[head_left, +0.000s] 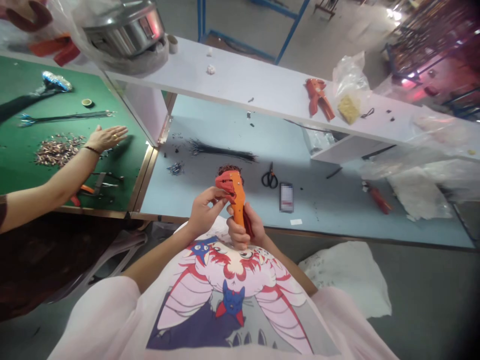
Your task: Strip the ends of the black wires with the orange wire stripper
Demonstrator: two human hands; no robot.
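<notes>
Left hand [205,212] pinching the red jaw end of an orange wire stripper [237,200], right hand [242,231] clenching its grip, tool standing upright just above the near edge of a pale blue workbench [168,195]. Black scissors [270,176] and a phone [286,197] lying to the right, bundled black wires [221,150] lying farther off, a co-worker's open hand [107,138] resting on a green mat [127,170] at left.

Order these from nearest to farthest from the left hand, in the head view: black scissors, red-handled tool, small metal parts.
From the left hand:
1. Small metal parts, ahead-left.
2. Black scissors, ahead-right.
3. Red-handled tool, far right.
</notes>
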